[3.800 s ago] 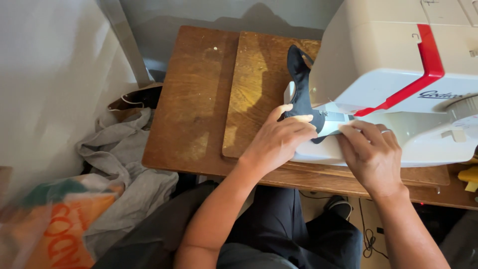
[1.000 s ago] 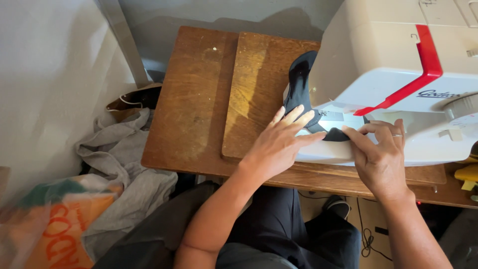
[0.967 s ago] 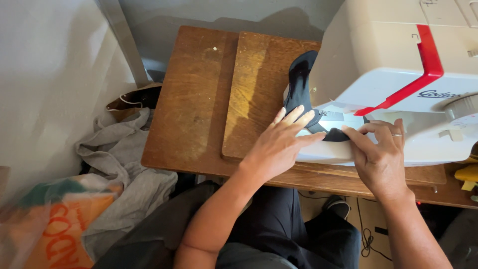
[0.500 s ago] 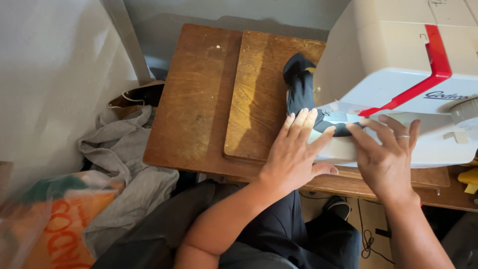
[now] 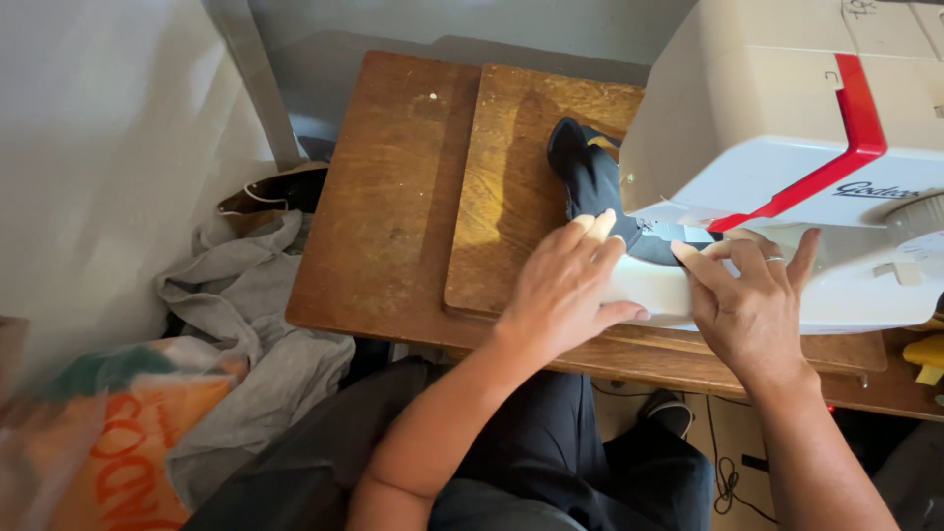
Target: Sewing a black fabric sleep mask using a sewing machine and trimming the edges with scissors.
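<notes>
Fabric first: we see a strip of dark cloth (image 5: 593, 182) lying on the bed of a white sewing machine (image 5: 787, 128) and running back onto the raised wooden board (image 5: 511, 177) behind it. Our left hand (image 5: 570, 290) lies flat, fingers stretched and together, with the fingertips pressing on the near end of the cloth just beside the needle area. Our right hand (image 5: 752, 305) rests opposite, fingers spread on the machine bed, the forefinger tip at the cloth's edge; a ring shows on one finger. Neither hand closes around anything; both are laid open and pressing down.

The machine's bulky head, with its red stripe, overhangs the bed and hides the needle and the far part of the cloth from us. The board sits on a brown wooden table (image 5: 383, 206). To the left, below the table edge, we see a heap of grey cloth (image 5: 246, 324) and an orange printed bag (image 5: 118, 442). A yellow object (image 5: 924, 356) peeks in at the right edge.
</notes>
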